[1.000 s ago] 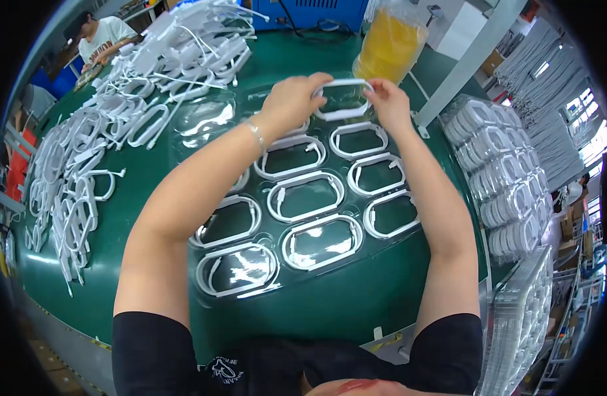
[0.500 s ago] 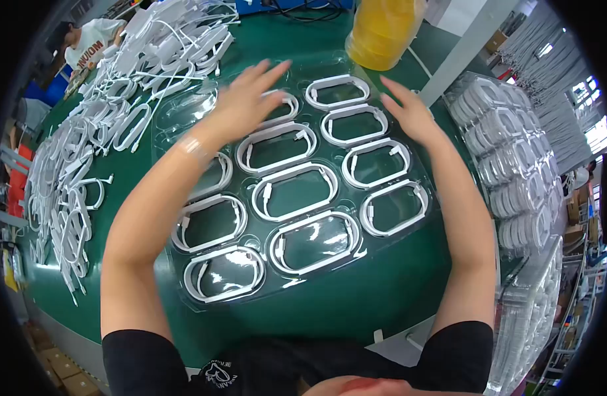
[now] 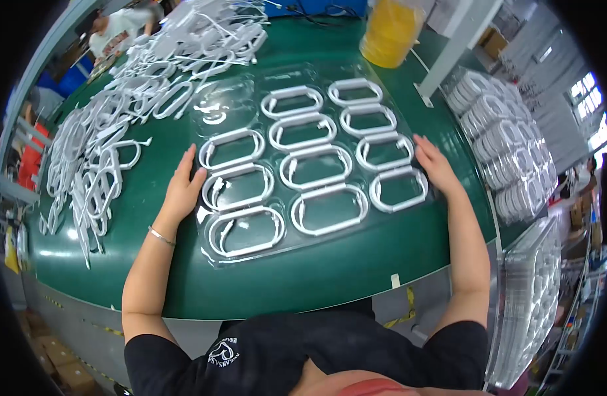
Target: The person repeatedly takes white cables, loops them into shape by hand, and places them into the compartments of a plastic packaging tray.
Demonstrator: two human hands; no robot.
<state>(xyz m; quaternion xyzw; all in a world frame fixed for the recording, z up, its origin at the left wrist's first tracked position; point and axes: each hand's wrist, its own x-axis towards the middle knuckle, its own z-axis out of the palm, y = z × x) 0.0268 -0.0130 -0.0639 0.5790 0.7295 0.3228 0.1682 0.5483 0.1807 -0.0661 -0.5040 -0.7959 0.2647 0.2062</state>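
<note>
A clear plastic tray lies flat on the green table, with coiled white cables such as the front-middle coil sitting in its moulded compartments. Its far-left compartment shows no coil. My left hand rests at the tray's left edge, thumb apart from the outstretched fingers, near the coil in the left row. At the opposite edge is my right hand, fingers extended, beside the coils of the right row. Neither hand appears to hold anything; whether the fingertips press on the tray rim I cannot tell.
Loose white cables are heaped along the table's left side and far left. A yellow roll in plastic stands at the back near a metal post. Stacked filled trays rise on the right. Another person sits at far left.
My left hand has come back from above the tray's far part to its left edge. My right hand has moved nearer along the right edge. The camera view has shifted.
</note>
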